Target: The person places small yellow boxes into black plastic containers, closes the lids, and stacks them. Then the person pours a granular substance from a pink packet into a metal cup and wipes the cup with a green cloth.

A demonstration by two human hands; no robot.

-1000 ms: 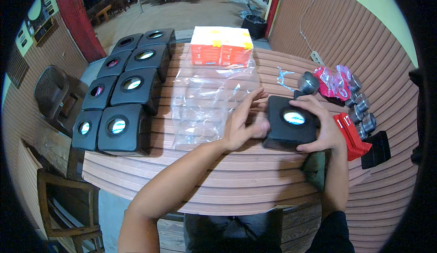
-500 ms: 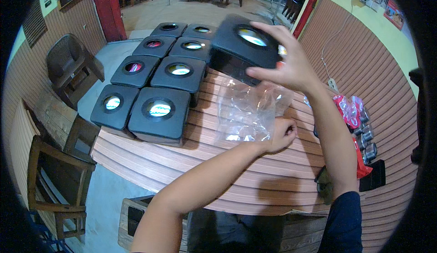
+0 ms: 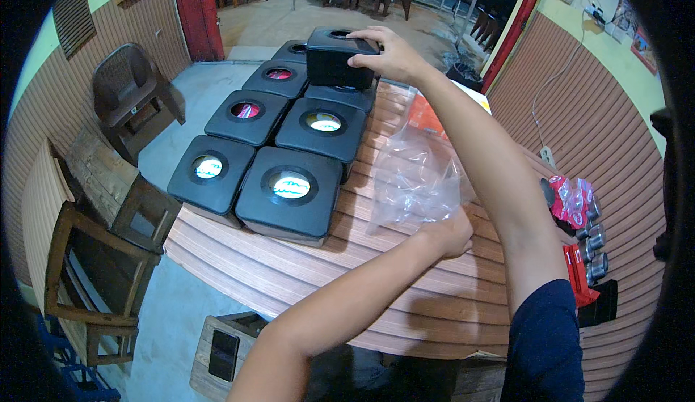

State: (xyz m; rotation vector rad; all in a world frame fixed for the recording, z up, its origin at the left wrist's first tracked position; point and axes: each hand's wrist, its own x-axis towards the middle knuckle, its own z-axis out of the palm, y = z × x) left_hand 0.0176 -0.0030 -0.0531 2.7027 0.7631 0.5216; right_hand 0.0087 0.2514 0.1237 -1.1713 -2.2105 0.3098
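Black square tissue boxes [image 3: 289,192] with round top openings stand in two rows on the left half of the table. Shiny wrapping shows through several openings. My right hand [image 3: 387,51] grips one more black tissue box [image 3: 340,65] by its right side, thumb on the side wall and fingers at the top. It is held over the far end of the right-hand row, hiding part of the boxes there. My left hand [image 3: 452,235] rests closed on the table against a clear plastic bag [image 3: 416,178]; whatever its fingers hold is hidden.
Beyond the bag lies an orange packet [image 3: 427,118], partly behind my right forearm. Red and pink packets [image 3: 572,203] and metal cups [image 3: 595,239] line the table's right side. A phone [image 3: 224,355] lies on a wooden stool [image 3: 203,373] below the near edge. A brown chair [image 3: 134,98] stands left.
My right hand has carried the tissue box away from me and left, over the far boxes. My left hand stays by the plastic bag, its fingers turned further under. The view has shifted slightly.
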